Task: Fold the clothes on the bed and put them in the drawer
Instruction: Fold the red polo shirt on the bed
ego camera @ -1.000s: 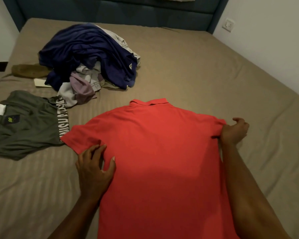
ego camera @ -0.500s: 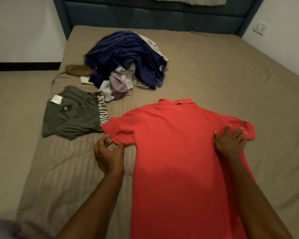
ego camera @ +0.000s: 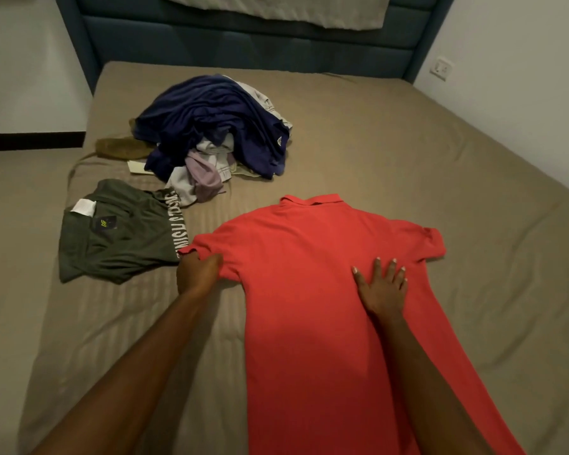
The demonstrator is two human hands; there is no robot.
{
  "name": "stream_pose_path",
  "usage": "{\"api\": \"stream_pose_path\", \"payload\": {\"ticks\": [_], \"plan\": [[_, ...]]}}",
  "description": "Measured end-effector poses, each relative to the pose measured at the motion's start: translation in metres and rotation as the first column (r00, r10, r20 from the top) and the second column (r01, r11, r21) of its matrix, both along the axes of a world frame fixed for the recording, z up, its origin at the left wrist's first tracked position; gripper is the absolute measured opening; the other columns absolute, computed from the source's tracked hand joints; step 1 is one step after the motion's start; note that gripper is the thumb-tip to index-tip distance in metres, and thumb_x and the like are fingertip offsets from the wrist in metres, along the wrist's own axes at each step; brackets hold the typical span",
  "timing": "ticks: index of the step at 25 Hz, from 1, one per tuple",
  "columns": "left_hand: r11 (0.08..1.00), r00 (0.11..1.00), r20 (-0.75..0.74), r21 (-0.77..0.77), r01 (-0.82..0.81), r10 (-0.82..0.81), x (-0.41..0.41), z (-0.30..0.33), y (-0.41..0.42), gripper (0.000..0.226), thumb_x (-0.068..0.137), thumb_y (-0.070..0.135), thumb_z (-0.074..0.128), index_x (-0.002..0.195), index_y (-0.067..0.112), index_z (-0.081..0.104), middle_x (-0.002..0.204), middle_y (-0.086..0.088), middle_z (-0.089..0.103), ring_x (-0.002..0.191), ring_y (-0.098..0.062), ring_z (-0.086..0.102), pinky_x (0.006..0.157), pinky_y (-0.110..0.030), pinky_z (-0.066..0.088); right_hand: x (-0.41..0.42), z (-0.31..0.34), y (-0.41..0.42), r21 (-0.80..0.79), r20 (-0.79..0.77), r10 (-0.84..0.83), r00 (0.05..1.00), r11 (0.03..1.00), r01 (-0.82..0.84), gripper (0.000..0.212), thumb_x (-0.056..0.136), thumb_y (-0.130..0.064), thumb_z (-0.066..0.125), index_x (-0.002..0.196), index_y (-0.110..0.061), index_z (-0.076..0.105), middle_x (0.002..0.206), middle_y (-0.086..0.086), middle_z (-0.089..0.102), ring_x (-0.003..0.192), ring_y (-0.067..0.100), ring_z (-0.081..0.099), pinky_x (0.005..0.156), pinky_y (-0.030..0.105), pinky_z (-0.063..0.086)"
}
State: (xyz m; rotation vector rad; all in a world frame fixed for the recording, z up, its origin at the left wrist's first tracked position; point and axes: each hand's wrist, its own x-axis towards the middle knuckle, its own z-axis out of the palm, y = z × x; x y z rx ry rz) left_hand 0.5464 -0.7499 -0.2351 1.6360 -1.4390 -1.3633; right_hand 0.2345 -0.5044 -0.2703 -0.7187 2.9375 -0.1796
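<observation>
bed (ego camera: pixel 408 152): carries all the clothes; brown sheet, blue headboard at the far end. No drawer is in view.
red polo shirt (ego camera: pixel 309 290): lies face down and spread flat on the near part of the bed, collar pointing away. Half a second ago both sleeves were being straightened; now its right sleeve lies out flat and released, so the spreading looks about done.
clothes pile (ego camera: pixel 217 133): unfolded heap, navy garment on top, well beyond the shirt and unmoved over the last second.
olive garment (ego camera: pixel 119 238): left of the shirt, its edge just beside the left sleeve, lying where it lay a second ago.
right hand (ego camera: pixel 380 284): has come in from the sleeve to the back panel; fingers straight and spread, pressing the cloth flat as an anchor.
left hand (ego camera: pixel 197 274): fingers now curled round the left sleeve's edge, where before it only hovered beside it. Judged: the first fold, sleeve across the back, is about to start; folding has barely begun.
</observation>
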Motion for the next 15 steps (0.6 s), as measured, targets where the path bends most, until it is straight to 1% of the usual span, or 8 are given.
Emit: {"api": "stream_pose_path", "payload": {"ticks": [2,4,6,8,10,12,14,15], "plan": [[0.996,0.968,-0.243,0.083,-0.035,0.055,0.009,0.001,-0.004,0.024,0.076,0.018,0.069,0.098,0.009,0.071,0.088,-0.010,0.072,0.076,-0.029,0.070,0.059,-0.030,0.061,0.012,0.006,0.004,-0.019,0.006,-0.004,1.000,1.000,0.004,0.088,0.096,-0.076,0.023,0.164,-0.020,0.019,0.170,0.021,0.009,0.157,0.041,0.005,0.127,0.054,0.007],[0.976,0.893,-0.441,0.217,0.011,0.088,0.026,-0.011,-0.007,0.033,0.085,-0.001,0.063,0.116,0.009,0.068,0.106,-0.012,0.074,0.084,-0.028,0.072,0.063,-0.038,0.064,0.045,0.008,0.016,-0.054,0.008,0.026,1.000,0.998,-0.026,0.087,0.097,-0.072,0.018,0.164,-0.017,0.020,0.170,0.022,0.011,0.157,0.041,0.009,0.127,0.054,0.011],[0.956,0.835,-0.544,0.280,0.084,0.086,0.042,-0.020,-0.006,0.038,0.092,-0.008,0.056,0.127,0.007,0.061,0.112,-0.010,0.071,0.087,-0.026,0.072,0.066,-0.044,0.065,0.099,0.004,0.034,-0.071,-0.033,0.111,0.993,0.991,-0.113,0.089,0.096,-0.072,0.012,0.164,-0.015,0.020,0.169,0.022,0.012,0.157,0.039,0.012,0.127,0.051,0.013],[0.952,0.812,-0.580,0.280,0.121,0.067,0.049,-0.023,-0.007,0.037,0.097,-0.008,0.052,0.131,0.008,0.057,0.113,-0.008,0.070,0.087,-0.023,0.072,0.066,-0.040,0.065,0.163,-0.001,0.059,-0.053,-0.072,0.202,0.977,0.977,-0.206,0.087,0.097,-0.072,0.014,0.164,-0.016,0.021,0.170,0.021,0.012,0.157,0.037,0.014,0.128,0.048,0.014],[0.938,0.810,-0.586,0.299,0.178,0.033,0.049,-0.025,-0.014,0.039,0.100,-0.004,0.050,0.135,0.010,0.056,0.120,-0.007,0.069,0.090,-0.022,0.072,0.068,-0.042,0.065,0.223,0.000,0.081,-0.035,-0.113,0.275,0.955,0.959,-0.280,0.081,0.101,-0.068,0.020,0.164,-0.017,0.021,0.170,0.019,0.011,0.157,0.036,0.012,0.128,0.049,0.013],[0.915,0.807,-0.590,0.330,0.231,0.009,0.049,-0.022,-0.022,0.039,0.102,-0.001,0.047,0.138,0.011,0.055,0.129,-0.008,0.066,0.093,-0.021,0.071,0.078,-0.049,0.063,0.273,0.008,0.101,-0.027,-0.102,0.349,0.932,0.935,-0.353,0.079,0.103,-0.067,0.021,0.164,-0.017,0.019,0.171,0.018,0.007,0.158,0.034,0.008,0.128,0.049,0.013],[0.907,0.817,-0.576,0.325,0.267,-0.034,0.049,-0.018,-0.028,0.038,0.104,0.000,0.043,0.139,0.014,0.054,0.128,-0.007,0.065,0.093,-0.020,0.070,0.088,-0.055,0.057,0.312,0.017,0.120,-0.036,-0.061,0.426,0.903,0.903,-0.428,0.083,0.102,-0.071,0.023,0.165,-0.019,0.010,0.172,0.015,-0.001,0.159,0.031,0.001,0.128,0.048,0.010],[0.905,0.825,-0.564,0.330,0.268,-0.038,0.049,-0.012,-0.028,0.037,0.105,0.002,0.043,0.139,0.015,0.053,0.127,-0.006,0.065,0.093,-0.020,0.070,0.090,-0.055,0.055,0.333,0.023,0.128,-0.032,-0.023,0.443,0.896,0.895,-0.444,0.087,0.100,-0.074,0.027,0.166,-0.020,0.007,0.172,0.013,-0.004,0.159,0.030,-0.001,0.128,0.047,0.009]]}}
